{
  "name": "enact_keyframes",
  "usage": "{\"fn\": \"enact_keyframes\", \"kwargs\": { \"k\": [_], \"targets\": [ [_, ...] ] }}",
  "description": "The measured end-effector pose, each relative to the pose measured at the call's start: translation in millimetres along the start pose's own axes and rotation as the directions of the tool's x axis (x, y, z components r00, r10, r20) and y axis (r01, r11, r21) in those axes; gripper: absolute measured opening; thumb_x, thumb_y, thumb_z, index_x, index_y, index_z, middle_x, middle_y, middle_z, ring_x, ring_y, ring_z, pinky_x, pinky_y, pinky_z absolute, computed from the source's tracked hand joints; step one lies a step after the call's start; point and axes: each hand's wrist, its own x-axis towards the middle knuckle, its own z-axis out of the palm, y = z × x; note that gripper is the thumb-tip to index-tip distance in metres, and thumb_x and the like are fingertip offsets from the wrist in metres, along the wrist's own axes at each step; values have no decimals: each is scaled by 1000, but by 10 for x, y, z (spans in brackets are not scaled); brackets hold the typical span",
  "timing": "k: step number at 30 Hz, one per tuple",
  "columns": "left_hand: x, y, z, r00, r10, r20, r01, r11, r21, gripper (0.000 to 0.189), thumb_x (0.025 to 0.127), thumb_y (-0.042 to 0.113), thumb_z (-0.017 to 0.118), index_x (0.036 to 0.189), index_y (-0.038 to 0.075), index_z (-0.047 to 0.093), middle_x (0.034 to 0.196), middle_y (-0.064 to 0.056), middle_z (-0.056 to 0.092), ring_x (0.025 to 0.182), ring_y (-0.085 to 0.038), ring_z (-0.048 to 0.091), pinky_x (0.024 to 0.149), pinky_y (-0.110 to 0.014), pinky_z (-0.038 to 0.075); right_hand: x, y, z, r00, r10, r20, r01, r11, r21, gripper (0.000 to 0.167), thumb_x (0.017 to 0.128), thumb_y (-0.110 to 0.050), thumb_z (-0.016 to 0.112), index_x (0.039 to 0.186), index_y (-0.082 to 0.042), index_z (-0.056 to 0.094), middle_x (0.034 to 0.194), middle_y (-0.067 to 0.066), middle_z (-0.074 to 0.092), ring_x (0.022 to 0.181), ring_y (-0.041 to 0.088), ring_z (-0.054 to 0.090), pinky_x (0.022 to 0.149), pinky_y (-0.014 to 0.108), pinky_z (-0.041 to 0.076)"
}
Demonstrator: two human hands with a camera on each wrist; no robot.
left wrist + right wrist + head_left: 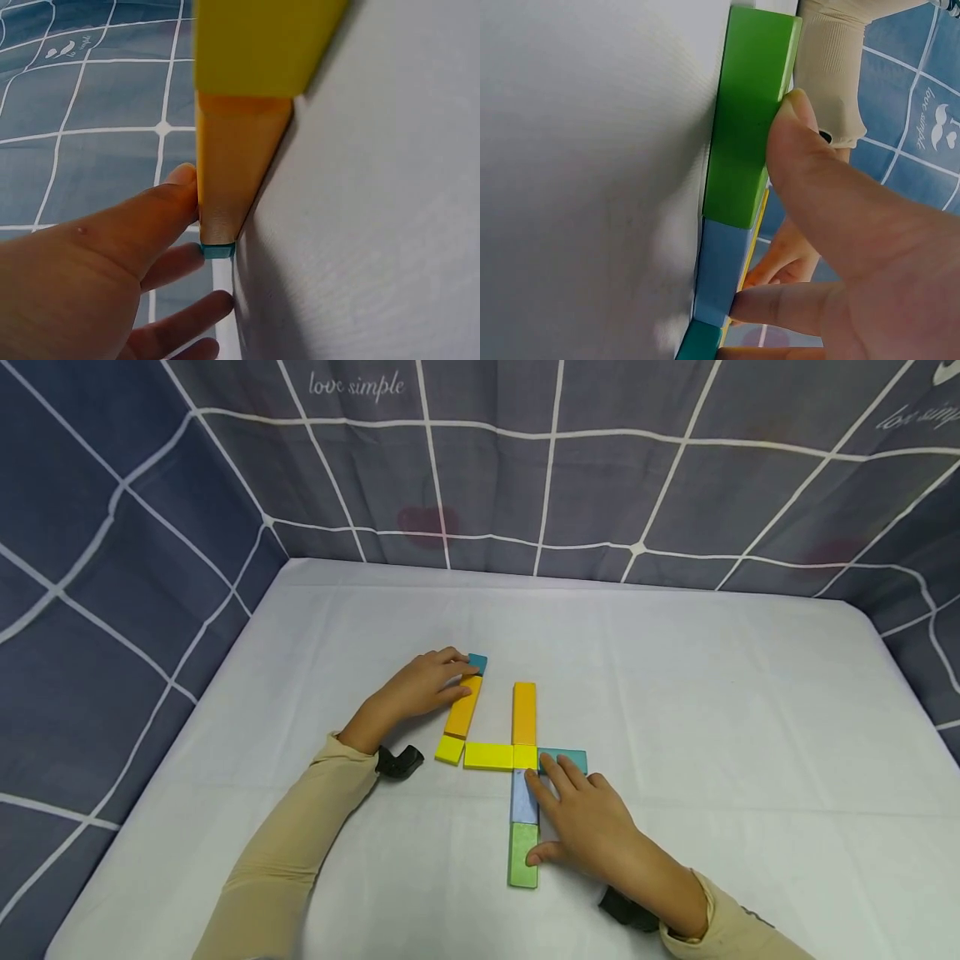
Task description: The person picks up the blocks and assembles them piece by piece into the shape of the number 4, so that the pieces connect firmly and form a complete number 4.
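My left hand [423, 687] lies over a slanted row of blocks. Its thumb touches the side of an orange block [463, 706], and its fingertips reach the small teal block [477, 665] at the far end. A small yellow block [449, 749] ends that row nearer me. My right hand [588, 818] rests over a cross of blocks, fingers extended. Its thumb touches the green block [754, 112], one fingertip lies on the blue block [724, 266], and others touch the longer teal block [562, 760].
The cross also has a yellow square [525, 757], a long yellow block [488, 756] and an upright orange block [524, 713]. Everything lies flat on a white cloth [712, 710]. Dark checked curtains [495, 477] rise at the back and sides.
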Motion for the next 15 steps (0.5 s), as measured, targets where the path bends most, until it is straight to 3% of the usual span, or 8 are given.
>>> {"fn": "enact_keyframes", "kwargs": {
  "k": [15],
  "targets": [
    [1,14,8,1000,-7,-12,7,1000,-12,36,90,31,56,123,15,59,119,-7,55,108,-23,53,94,-39,43,3,8,4,1000,-2,-4,2,1000,-10,94,63,-72,55,135,-12,44,141,13,38,127,30,39,82,41,44]
  ]
}}
